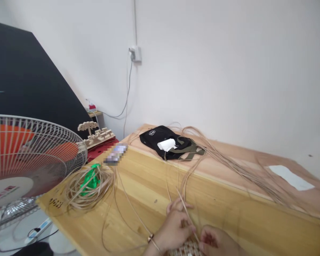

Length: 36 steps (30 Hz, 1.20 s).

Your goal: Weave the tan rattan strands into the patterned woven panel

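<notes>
Two hands, low in the view at 6 o'clock, both over one woven patch (187, 249) that lies flat on the near edge of a wooden table (152, 170).

1. Left hand (173, 227): fingers curled narrow, closed about pale cane strands (188, 177); a thin bangle (150, 238) sits at the wrist. One strand crosses over its fingers and runs up toward 12 o'clock.
2. Right hand (218, 242): just at 3 o'clock of the left hand, fingers bent down onto the patch's edge; motion blur means I cannot tell whether it grips anything.
3. Woven patch: small, checkered weave, partly cut off by the lower frame edge, lying between the two hands and touching both.
4. Cane strands: long and loose, they fan out from the patch toward 1 and 2 o'clock across the tabletop.
5. Coil of cane (86, 186): at 10 o'clock of the hands, well apart, bound with a green tie (90, 179).
6. Black bag (160, 137): at 12 o'clock on the far side of the table, with a white roll (166, 144) on top.
7. White sheet (290, 176): flat at 2 o'clock, far right.
8. Standing fan (29, 160): off the table's edge at 9 o'clock, orange blades behind a white grille.
9. Wall socket (136, 54): high at 12 o'clock, a cable hanging from it.
</notes>
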### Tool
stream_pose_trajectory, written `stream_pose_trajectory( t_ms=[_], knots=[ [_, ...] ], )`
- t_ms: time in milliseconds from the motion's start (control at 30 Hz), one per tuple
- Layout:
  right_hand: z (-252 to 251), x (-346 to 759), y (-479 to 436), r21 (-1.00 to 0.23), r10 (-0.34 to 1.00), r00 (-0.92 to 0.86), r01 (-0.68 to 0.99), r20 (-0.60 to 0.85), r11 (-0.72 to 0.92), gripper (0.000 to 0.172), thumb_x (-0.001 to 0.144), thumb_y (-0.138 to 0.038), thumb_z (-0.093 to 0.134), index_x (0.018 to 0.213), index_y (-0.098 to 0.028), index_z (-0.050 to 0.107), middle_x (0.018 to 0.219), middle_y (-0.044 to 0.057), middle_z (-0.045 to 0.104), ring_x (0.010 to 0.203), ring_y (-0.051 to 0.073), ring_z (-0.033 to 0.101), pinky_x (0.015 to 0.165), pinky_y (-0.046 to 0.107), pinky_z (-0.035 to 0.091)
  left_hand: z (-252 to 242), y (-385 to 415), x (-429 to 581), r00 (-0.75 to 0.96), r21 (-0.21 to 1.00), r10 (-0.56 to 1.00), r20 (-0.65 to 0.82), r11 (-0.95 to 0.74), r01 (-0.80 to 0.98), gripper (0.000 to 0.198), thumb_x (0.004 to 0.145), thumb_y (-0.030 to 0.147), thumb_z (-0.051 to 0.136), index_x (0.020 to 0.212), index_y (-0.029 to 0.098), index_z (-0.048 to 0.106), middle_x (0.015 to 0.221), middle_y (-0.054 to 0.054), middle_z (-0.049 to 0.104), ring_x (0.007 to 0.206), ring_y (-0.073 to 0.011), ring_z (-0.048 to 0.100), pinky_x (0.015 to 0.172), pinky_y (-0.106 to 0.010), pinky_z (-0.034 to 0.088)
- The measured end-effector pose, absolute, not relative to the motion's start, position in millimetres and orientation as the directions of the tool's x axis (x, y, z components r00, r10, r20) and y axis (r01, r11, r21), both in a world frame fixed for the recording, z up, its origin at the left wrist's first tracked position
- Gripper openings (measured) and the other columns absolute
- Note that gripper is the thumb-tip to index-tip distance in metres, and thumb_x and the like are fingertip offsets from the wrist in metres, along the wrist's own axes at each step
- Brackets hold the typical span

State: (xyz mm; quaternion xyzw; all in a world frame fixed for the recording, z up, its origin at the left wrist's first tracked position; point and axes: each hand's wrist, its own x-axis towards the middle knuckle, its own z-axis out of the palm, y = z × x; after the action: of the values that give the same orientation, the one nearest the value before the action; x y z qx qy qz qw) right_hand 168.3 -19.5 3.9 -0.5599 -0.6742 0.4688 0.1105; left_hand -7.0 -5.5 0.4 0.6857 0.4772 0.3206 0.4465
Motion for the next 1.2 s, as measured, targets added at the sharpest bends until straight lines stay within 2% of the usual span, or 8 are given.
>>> stream_pose_trajectory(
  t_ms=[100,200,267,367,567,767,967,1200],
  knots=[
    [3,165,-21,-0.789,0.873,-0.355,0.613,-0.334,-0.052,0.014,0.061,-0.031,0.057,0.056,-0.024,0.046,0.053,0.000,0.048,0.054,0.018,0.046,0.052,0.030,0.031,-4,-5,-6,0.332,0.922,0.942,0.045,-0.167,0.350,0.001,0.062,0.021,0.064,0.062,0.022,0.065,0.117,0.000,0.053,0.125,-0.0240,0.024,0.102,-0.044,0.011],
    [13,160,-23,-0.784,0.908,-0.273,0.614,-0.316,-0.088,0.016,0.056,-0.029,0.059,0.052,-0.024,0.044,0.050,0.000,0.047,0.052,0.018,0.045,0.051,0.031,0.031,-6,-4,-7,0.331,0.929,0.941,0.073,-0.185,0.322,0.002,0.062,0.022,0.065,0.063,0.022,0.066,0.117,-0.001,0.053,0.125,-0.0245,0.025,0.102,-0.044,0.012],
    [21,157,-25,-0.782,0.917,-0.224,0.609,-0.329,-0.132,0.018,0.056,-0.029,0.059,0.050,-0.023,0.044,0.048,-0.001,0.044,0.049,0.016,0.044,0.050,0.030,0.031,-6,-3,-8,0.346,0.932,0.934,0.086,-0.198,0.302,0.001,0.062,0.023,0.065,0.063,0.022,0.066,0.116,-0.002,0.054,0.125,-0.0245,0.026,0.102,-0.044,0.013],
    [31,155,-27,-0.804,0.899,-0.258,0.576,-0.353,-0.151,0.019,0.058,-0.030,0.058,0.049,-0.021,0.045,0.046,-0.003,0.040,0.046,0.013,0.039,0.049,0.028,0.028,-5,-2,-9,0.366,0.935,0.925,0.101,-0.214,0.284,0.003,0.063,0.024,0.065,0.061,0.021,0.066,0.113,-0.003,0.055,0.123,-0.0241,0.028,0.102,-0.043,0.015],
    [34,158,-28,-0.831,0.856,-0.315,0.516,-0.409,-0.207,0.020,0.062,-0.031,0.060,0.050,-0.016,0.054,0.046,-0.004,0.045,0.046,0.009,0.038,0.048,0.023,0.028,-5,-1,-13,0.382,0.929,0.917,0.113,-0.235,0.287,0.007,0.066,0.025,0.063,0.062,0.019,0.065,0.115,-0.005,0.054,0.124,-0.0241,0.028,0.102,-0.044,0.016],
    [32,161,-29,-0.840,0.860,-0.282,0.476,-0.425,-0.260,0.018,0.065,-0.031,0.059,0.060,-0.013,0.059,0.052,-0.003,0.052,0.049,0.008,0.043,0.051,0.021,0.033,-4,0,-15,0.405,0.926,0.910,0.088,-0.224,0.303,0.010,0.068,0.027,0.062,0.064,0.019,0.065,0.117,-0.005,0.053,0.124,-0.0227,0.028,0.103,-0.044,0.016],
    [39,159,-30,-0.836,0.879,-0.246,0.488,-0.407,-0.251,0.014,0.063,-0.026,0.061,0.058,-0.013,0.061,0.053,-0.002,0.054,0.051,0.008,0.045,0.052,0.021,0.033,-4,-1,-16,0.408,0.928,0.910,0.072,-0.211,0.307,0.011,0.069,0.028,0.062,0.063,0.019,0.064,0.117,-0.005,0.053,0.123,-0.0218,0.030,0.102,-0.043,0.017],
    [42,159,-27,-0.842,0.863,-0.301,0.490,-0.405,-0.225,0.015,0.065,-0.028,0.060,0.061,-0.014,0.064,0.054,-0.002,0.056,0.052,0.009,0.046,0.052,0.021,0.034,-3,-1,-17,0.388,0.920,0.919,0.073,-0.212,0.329,0.012,0.069,0.028,0.062,0.062,0.019,0.064,0.121,-0.005,0.050,0.126,-0.0229,0.026,0.103,-0.046,0.014]
  ],
)
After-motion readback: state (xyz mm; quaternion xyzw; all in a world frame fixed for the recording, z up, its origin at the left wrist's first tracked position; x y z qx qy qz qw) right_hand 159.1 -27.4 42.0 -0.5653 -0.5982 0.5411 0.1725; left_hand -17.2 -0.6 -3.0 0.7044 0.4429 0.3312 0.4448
